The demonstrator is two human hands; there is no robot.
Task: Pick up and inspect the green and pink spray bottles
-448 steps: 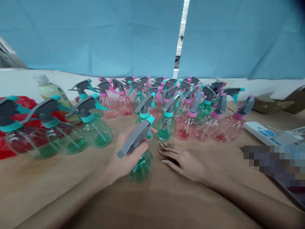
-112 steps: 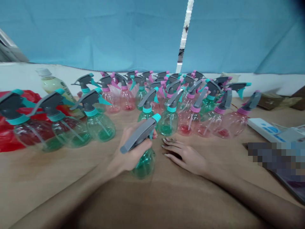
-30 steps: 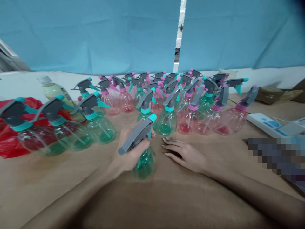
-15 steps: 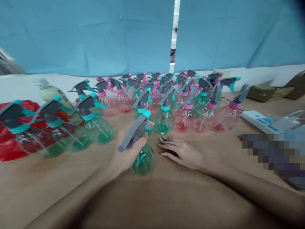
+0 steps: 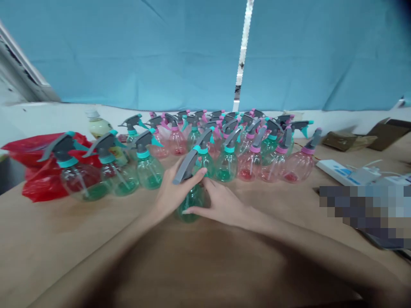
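A clear green spray bottle [image 5: 194,198] with a grey and teal trigger head stands on the table in front of me. My left hand [image 5: 176,185] is closed round its neck, just under the head. Against the right side of the body my right hand [image 5: 226,203] is wrapped, thumb across the front; its other fingers are partly hidden behind the bottle. Right behind it stand another green spray bottle [image 5: 226,167] and a pink spray bottle [image 5: 247,166]. To the left, several green spray bottles, one of them a near green bottle [image 5: 150,171], form a row.
Many more pink and green spray bottles crowd the back of the table [image 5: 205,265]. At the left lie a red plastic bag [image 5: 41,182] and a white-capped bottle [image 5: 99,127]. On the right are a white power strip [image 5: 334,167], a cardboard box [image 5: 390,133] and a blurred-out patch.
My right hand has moved left from the tabletop onto the bottle's body. The left hand still grips the neck. The camera view has shifted slightly.
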